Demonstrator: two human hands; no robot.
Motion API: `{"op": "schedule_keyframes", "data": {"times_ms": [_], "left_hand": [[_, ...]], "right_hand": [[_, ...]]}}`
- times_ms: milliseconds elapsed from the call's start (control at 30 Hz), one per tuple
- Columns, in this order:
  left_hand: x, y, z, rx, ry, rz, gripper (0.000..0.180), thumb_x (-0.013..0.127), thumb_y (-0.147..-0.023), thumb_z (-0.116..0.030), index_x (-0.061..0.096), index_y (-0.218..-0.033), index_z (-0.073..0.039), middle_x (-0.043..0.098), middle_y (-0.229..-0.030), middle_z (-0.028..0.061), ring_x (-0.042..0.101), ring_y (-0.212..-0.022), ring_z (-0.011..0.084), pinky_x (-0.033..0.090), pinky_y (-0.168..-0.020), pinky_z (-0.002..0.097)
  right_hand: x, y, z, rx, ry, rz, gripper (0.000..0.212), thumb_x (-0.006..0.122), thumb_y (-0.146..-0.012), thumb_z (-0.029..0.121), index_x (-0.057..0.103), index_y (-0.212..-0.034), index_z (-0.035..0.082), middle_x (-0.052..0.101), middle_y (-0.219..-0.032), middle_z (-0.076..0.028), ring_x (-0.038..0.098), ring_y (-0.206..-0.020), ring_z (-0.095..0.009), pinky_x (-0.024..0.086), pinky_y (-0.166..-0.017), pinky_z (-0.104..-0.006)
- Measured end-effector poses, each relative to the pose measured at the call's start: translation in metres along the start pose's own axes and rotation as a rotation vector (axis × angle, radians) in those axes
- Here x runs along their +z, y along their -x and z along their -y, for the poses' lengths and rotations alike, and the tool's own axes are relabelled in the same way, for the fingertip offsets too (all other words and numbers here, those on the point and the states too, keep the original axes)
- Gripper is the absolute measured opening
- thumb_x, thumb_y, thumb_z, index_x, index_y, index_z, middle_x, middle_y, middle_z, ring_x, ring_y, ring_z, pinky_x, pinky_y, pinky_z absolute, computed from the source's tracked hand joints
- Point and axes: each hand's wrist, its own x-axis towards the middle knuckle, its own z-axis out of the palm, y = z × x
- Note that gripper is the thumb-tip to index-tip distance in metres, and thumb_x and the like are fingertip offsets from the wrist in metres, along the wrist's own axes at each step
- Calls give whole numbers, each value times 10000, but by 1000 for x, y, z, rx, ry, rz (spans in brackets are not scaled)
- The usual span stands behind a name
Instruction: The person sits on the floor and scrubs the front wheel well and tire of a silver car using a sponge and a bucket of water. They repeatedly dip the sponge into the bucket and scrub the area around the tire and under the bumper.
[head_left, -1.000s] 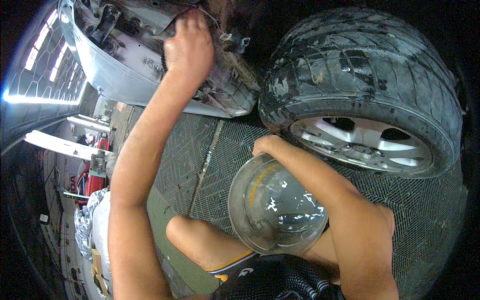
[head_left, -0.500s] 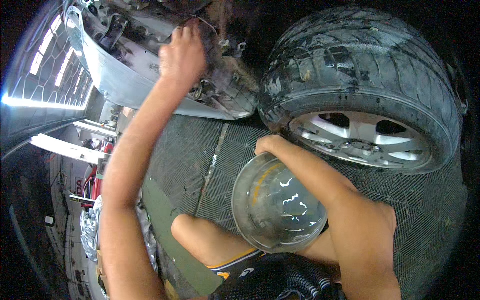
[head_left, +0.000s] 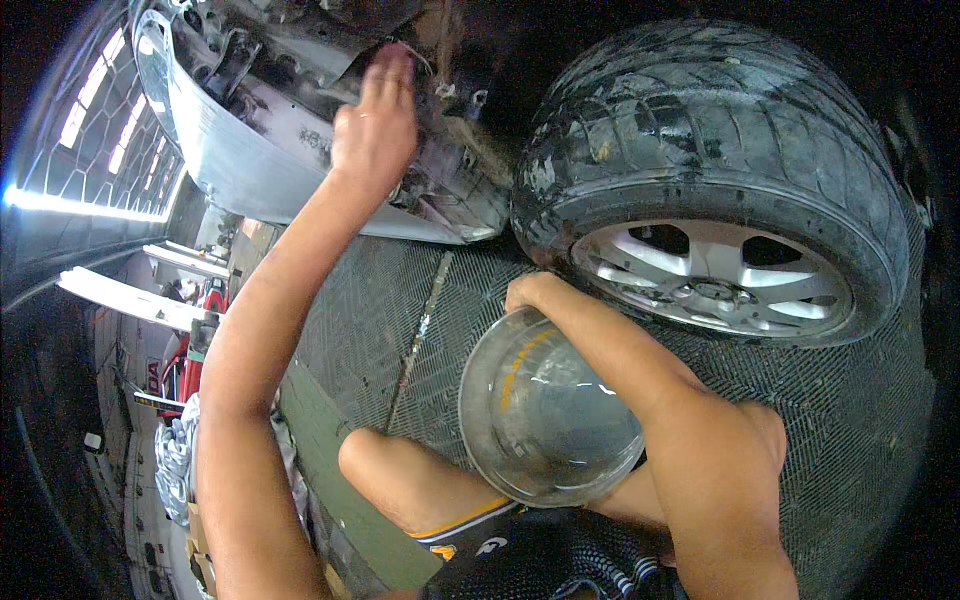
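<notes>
Left hand (head_left: 375,130) is up at the grimy inner side of a curved, pale silver car body panel (head_left: 228,172), fingers nearly straight, together (can't tell if they hold anything). Panel's long axis slopes from upper left toward the big black rubber tyre (head_left: 740,140). Right hand (head_left: 528,291), nearer the tyre, curls over the far rim of a round grey bucket (head_left: 484,425), below the left hand.

Dark ridged floor (head_left: 840,440) spans the centre and lower right, a pale seam (head_left: 432,308) left of centre; whether the wheel (head_left: 710,190), upper right, touches it is unclear.
</notes>
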Motion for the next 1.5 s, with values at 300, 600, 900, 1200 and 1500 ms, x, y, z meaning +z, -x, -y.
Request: {"op": "schedule_keyframes", "data": {"times_ms": [300,600,900,1200,1500], "left_hand": [[-3,-7,-8,-106,-45,99,637,577,-919,-173,441,-1502,44,471,-1530,171,463,-1385,287,644,-738,357],[-6,9,-3,-116,-67,-30,647,600,-900,-228,483,-1458,78,497,-1518,173,452,-1411,300,626,-761,385],[-7,-5,8,-101,-84,46,573,600,-883,-223,575,-1399,26,468,-1562,139,403,-1471,247,523,-811,325],[4,44,10,168,367,-416,272,651,-820,-72,694,-1086,-31,707,-1195,94,669,-1185,249,575,-831,366],[28,114,-123,-993,1870,-69,113,615,-985,-53,665,-1070,2,699,-916,103,689,-726,246,610,-661,341]], "right_hand": [[3,-11,-7,-44,68,7,448,776,-769,348,784,-1160,131,732,-1246,-108,708,-1092,-278,550,-912,-486],[4,-1,-5,-27,68,34,429,767,-783,346,784,-1155,132,737,-1227,-103,708,-1071,-278,546,-909,-495],[1,6,-12,13,28,57,428,763,-788,349,782,-1151,123,743,-1204,-99,708,-1051,-274,544,-906,-498],[-5,17,3,77,-94,225,420,752,-798,346,777,-1142,105,755,-1157,-89,709,-1011,-272,539,-899,-507],[37,26,-49,-72,127,-49,548,730,-804,420,723,-1251,102,755,-1127,-182,739,-961,-338,564,-827,-486]]}}
